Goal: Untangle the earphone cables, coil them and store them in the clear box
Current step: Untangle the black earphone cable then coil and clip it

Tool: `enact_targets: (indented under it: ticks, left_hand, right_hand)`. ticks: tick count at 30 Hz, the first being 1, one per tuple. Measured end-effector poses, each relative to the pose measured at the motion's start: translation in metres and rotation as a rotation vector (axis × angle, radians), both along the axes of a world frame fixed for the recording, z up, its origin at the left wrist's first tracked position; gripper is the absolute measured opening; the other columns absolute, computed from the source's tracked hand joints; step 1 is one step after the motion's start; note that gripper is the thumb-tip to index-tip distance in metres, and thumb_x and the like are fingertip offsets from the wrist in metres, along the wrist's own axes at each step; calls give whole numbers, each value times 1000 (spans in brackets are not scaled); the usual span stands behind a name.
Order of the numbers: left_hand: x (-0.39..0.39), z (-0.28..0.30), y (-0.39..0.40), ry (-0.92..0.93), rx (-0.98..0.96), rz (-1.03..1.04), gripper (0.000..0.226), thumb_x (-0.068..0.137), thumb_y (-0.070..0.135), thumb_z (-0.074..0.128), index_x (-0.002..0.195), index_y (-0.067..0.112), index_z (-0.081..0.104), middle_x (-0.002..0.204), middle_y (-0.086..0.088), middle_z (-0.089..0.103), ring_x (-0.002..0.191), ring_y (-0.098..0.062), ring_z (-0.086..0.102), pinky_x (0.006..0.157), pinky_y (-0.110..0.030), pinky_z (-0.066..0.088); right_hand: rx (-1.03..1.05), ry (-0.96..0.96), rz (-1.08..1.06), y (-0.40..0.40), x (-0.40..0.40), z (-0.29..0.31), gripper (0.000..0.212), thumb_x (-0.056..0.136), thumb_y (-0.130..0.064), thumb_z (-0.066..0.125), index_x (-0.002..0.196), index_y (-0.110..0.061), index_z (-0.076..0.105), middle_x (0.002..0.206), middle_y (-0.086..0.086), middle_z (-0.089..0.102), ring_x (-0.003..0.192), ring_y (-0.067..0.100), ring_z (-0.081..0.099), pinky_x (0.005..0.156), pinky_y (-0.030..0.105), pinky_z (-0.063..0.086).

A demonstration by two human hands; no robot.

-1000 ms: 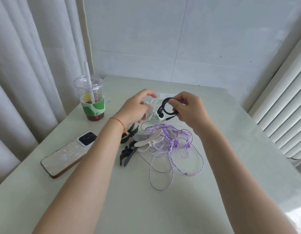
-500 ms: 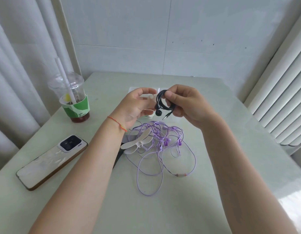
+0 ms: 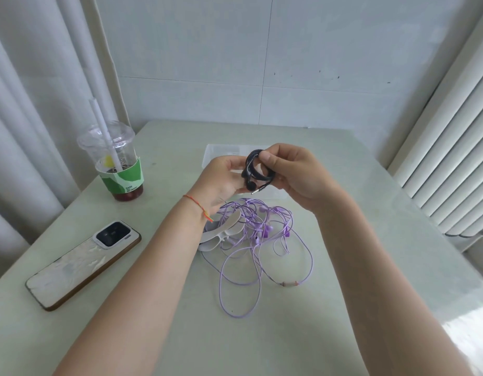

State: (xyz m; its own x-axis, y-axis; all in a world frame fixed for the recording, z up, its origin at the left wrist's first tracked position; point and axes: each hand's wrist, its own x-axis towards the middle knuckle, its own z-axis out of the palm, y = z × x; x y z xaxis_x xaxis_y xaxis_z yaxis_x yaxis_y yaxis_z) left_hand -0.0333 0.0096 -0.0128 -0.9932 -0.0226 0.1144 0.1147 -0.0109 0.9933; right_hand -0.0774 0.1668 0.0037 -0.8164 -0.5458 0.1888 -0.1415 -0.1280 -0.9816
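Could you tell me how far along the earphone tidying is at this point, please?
Done: the black earphone cable is wound into a small coil. In hand: the right hand pinches that coil while the left hand supports it above the table; it is not yet in the clear plastic box behind the hands. Left: the purple earphone cables lie tangled on the pale green table, uncoiled.

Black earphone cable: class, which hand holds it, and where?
Both: the right hand pinches the coiled black earphone cable at its top; the left hand grips its left side.

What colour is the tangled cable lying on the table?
Purple cable; clearest in the head view.
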Motion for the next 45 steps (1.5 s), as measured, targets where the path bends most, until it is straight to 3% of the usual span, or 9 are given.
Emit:
enact_targets:
  ticks: [3, 9, 13, 17, 24, 29, 34, 38, 45]
  left_hand:
    - [0, 0, 1, -5, -126, 97, 18, 83, -1, 71, 98, 8, 72, 95, -14, 68, 81, -27, 69, 65, -30, 59]
    - [1, 3, 2, 47, -129, 165, 53, 71, -18, 69, 114, 12, 64, 111, -10, 62, 77, -30, 70, 62, -40, 61]
    - [2, 3, 2, 92, -169, 228, 36, 75, -10, 72, 105, 8, 68, 101, -3, 60, 56, -24, 68, 59, -39, 61]
    - [0, 0, 0, 34, -156, 152, 22, 82, -1, 71, 103, -1, 70, 105, -18, 66, 62, -25, 70, 56, -28, 56]
    - [1, -1, -3, 6, -32, 22, 17, 89, 5, 64, 105, 2, 68, 94, -20, 68, 64, -19, 68, 63, -23, 55]
    - [0, -3, -6, -28, 1, -26, 6, 92, 12, 62, 95, 8, 66, 82, -8, 69, 71, -24, 67, 56, -19, 40]
    - [1, -2, -7, -34, 37, -8, 3, 88, 8, 65, 87, 11, 65, 70, -1, 67, 61, -14, 64, 48, -16, 31]
    - [2, -1, -9, -24, 34, 39, 8, 85, 3, 67, 87, 11, 65, 67, 0, 66, 56, -11, 63, 46, -14, 33]
    - [-1, -1, -10, 66, -128, 64, 9, 83, 12, 73, 87, 15, 66, 83, -2, 70, 66, -15, 59, 63, -17, 46]
  right_hand:
    - [-34, -65, 16, 0, -1, -1, 19, 89, -13, 60, 71, -9, 63, 70, 10, 61, 77, 34, 47, 81, 49, 40]
    - [-147, -139, 47, 0, 3, 5, 23, 98, -5, 48, 77, -3, 57, 69, 6, 62, 66, 19, 64, 69, 29, 56]
    - [-177, -149, 28, 0, 2, 3, 22, 98, -5, 48, 78, -2, 57, 74, 11, 63, 70, 21, 65, 69, 28, 56]
    - [-158, -140, 12, 1, 1, 3, 22, 97, -5, 49, 77, -3, 57, 73, 10, 62, 69, 21, 64, 70, 28, 56]
    - [-163, -143, 11, 3, -2, 3, 19, 96, -8, 51, 80, -3, 58, 82, 14, 58, 73, 23, 62, 77, 30, 57]
    - [-170, -145, 33, 1, 1, 3, 20, 97, -7, 50, 79, -3, 57, 77, 11, 62, 71, 22, 64, 72, 29, 56]
    - [-139, -128, 17, 1, 1, 3, 20, 97, -6, 50, 78, -3, 58, 69, 6, 61, 69, 21, 62, 76, 32, 56]
    - [-85, -87, 4, 5, -2, 3, 22, 92, -11, 58, 71, -10, 64, 70, 8, 58, 74, 29, 50, 82, 44, 41]
    - [146, 137, -135, 13, -1, 10, 15, 92, -8, 62, 77, -6, 61, 63, 11, 58, 49, 21, 40, 46, 22, 34]
